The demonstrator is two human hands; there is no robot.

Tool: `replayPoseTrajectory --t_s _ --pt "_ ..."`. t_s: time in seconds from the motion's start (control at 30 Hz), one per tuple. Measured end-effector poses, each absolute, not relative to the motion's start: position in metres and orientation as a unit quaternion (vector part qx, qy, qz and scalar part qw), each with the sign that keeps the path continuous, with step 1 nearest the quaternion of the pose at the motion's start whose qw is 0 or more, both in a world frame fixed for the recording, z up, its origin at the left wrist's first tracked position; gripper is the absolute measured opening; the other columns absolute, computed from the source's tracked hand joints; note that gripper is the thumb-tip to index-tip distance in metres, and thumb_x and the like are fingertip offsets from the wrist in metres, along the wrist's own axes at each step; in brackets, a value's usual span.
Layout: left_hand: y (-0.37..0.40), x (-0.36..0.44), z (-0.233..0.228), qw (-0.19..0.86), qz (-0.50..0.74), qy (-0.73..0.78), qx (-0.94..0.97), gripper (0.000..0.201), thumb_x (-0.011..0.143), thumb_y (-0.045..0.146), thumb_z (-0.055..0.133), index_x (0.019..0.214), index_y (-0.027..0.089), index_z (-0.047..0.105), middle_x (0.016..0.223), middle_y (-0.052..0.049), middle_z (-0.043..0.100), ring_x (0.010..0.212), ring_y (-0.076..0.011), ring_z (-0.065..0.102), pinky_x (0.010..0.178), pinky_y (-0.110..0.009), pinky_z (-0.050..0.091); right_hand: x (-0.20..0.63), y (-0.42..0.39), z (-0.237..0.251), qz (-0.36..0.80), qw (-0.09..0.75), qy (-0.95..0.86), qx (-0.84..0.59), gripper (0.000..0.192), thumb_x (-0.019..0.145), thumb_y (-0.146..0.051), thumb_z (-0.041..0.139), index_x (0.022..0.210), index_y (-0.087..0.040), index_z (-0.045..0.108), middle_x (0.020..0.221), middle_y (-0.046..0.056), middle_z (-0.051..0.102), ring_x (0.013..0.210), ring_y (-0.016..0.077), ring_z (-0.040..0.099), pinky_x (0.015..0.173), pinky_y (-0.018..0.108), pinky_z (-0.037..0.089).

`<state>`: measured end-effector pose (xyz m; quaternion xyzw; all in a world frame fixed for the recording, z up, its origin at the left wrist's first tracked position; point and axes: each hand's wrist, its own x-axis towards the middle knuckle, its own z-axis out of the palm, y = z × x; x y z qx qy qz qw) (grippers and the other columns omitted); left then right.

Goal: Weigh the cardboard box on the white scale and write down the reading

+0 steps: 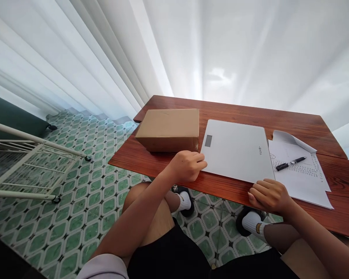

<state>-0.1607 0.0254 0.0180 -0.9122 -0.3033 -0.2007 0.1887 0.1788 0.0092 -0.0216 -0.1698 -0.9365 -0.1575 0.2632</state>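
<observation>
A flat, pale grey electronic scale (235, 149) with a small dark display lies on the brown wooden table (221, 104). My left hand (187, 166) is closed at the scale's near left corner, its curled fingertips touching or very close to the edge. At the near right corner, my right hand (270, 195) rests with fingers curled in by the table's front edge. No object shows in either hand, and the palms are hidden. Just beyond my left hand stands a closed brown cardboard box (170, 126).
Right of the scale are handwritten paper sheets (302, 170), one with a curled top, and a black pen (291, 163) on them. White curtains (221, 46) hang behind the table. A white wheeled metal rack (31, 166) stands on the green tiled floor (101, 178) at left.
</observation>
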Motion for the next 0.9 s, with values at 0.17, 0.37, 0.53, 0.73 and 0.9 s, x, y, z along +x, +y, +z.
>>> replayPoseTrajectory --t_s 0.17,0.37,0.53,0.73,0.9 --pt "0.025 -0.158 0.014 0.155 -0.176 -0.309 -0.922 0.017 0.077 0.005 0.047 0.069 0.019 0.052 0.071 -0.002 0.055 0.059 -0.0154 0.045 0.053 -0.031 0.025 0.18 0.007 -0.022 -0.186 0.24 -0.943 -0.134 0.036 0.096 -0.017 0.055 0.062 -0.021 0.045 0.059 -0.001 0.048 0.058 0.0129 0.039 0.058 0.032 0.028" --pt "0.026 -0.16 0.015 0.159 -0.225 -0.305 -0.912 0.015 0.075 0.006 0.049 0.069 0.02 0.051 0.071 -0.001 0.056 0.058 -0.0155 0.048 0.051 -0.031 0.027 0.178 0.008 -0.016 -0.211 0.218 -0.947 -0.105 0.036 0.098 -0.017 0.054 0.063 -0.02 0.047 0.061 0.0 0.047 0.059 0.0132 0.042 0.058 0.033 0.028" --pt "0.03 -0.171 0.02 0.21 -0.29 -0.307 -0.882 0.017 0.073 0.004 0.049 0.066 0.02 0.05 0.069 0.0 0.056 0.057 -0.0142 0.045 0.051 -0.03 0.028 0.165 0.009 -0.003 -0.254 0.178 -0.949 -0.064 0.038 0.097 -0.019 0.058 0.061 -0.02 0.046 0.059 0.0 0.047 0.058 0.0131 0.041 0.057 0.033 0.027" --pt "0.034 -0.189 0.037 0.209 -0.474 -0.306 -0.799 0.026 0.088 0.001 0.042 0.077 0.018 0.059 0.07 0.0 0.058 0.062 -0.0125 0.049 0.057 -0.026 0.036 0.119 0.028 0.018 -0.242 0.233 -0.939 -0.074 0.034 0.096 -0.02 0.057 0.063 -0.021 0.048 0.055 -0.002 0.047 0.053 0.0117 0.038 0.053 0.031 0.028" --pt "0.036 -0.208 0.046 0.195 -0.622 -0.352 -0.671 0.032 0.096 0.006 0.038 0.1 0.019 0.067 0.07 -0.002 0.061 0.068 -0.0153 0.052 0.068 -0.028 0.044 0.065 0.052 0.029 -0.153 0.349 -0.897 -0.223 0.014 0.093 -0.013 0.059 0.082 -0.021 0.056 0.065 -0.004 0.059 0.059 0.0098 0.052 0.053 0.025 0.037"
